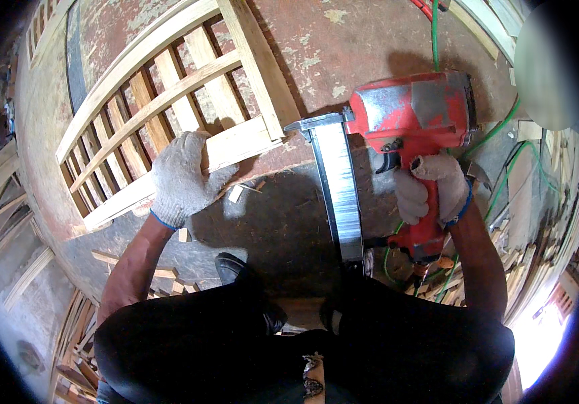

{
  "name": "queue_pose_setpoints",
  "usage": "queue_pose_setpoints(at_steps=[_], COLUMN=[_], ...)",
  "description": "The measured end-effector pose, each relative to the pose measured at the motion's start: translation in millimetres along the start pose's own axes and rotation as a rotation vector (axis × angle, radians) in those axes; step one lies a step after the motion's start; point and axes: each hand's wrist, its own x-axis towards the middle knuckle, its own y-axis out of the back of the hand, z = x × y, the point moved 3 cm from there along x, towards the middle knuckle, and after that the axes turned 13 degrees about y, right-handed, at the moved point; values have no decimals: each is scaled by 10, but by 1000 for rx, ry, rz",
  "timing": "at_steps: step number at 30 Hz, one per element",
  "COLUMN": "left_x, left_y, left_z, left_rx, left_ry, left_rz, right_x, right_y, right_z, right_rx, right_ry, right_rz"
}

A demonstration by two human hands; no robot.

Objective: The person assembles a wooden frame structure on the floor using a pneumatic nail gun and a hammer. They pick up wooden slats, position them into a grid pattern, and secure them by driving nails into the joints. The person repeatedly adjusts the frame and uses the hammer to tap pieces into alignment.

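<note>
My left hand (183, 176), in a pale knitted glove with a blue cuff, grips the near rail of a slatted wooden frame (252, 64). The thumb lies along the near side and the fingers reach over the top. Pale crosswise slats and a curved middle strip make up the frame, which lies flat. My right hand (443, 185), gloved alike, is wrapped around the handle of a worn red nail gun (414, 111). Its long silver magazine (338, 188) points toward my knees. The nose of the tool is just right of the frame's near corner, apart from it.
The frame rests on a worn red-brown surface (330, 54). Green hoses (504, 124) snake along the right. Small wood offcuts (235, 194) lie beside my left hand. Loose wooden strips are piled at right (525, 269) and left (27, 279). My shoe (230, 267) is below.
</note>
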Motion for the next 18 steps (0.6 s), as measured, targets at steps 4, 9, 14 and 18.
queue_pose_setpoints(at_steps=[4, 9, 14, 18], left_x=[0, -10, -21, -33], left_y=[3, 51, 8, 26], left_z=[0, 11, -14, 22], left_rx=[26, 81, 41, 70], left_ry=[14, 104, 60, 68], left_rz=[-29, -144, -67, -54], right_x=[1, 17, 38, 16], right_y=[-11, -131, 18, 143], right_z=[-46, -80, 77, 201], right_rx=[-79, -39, 16, 37], right_ry=[17, 35, 102, 129], right_rz=[-19, 9, -42, 88])
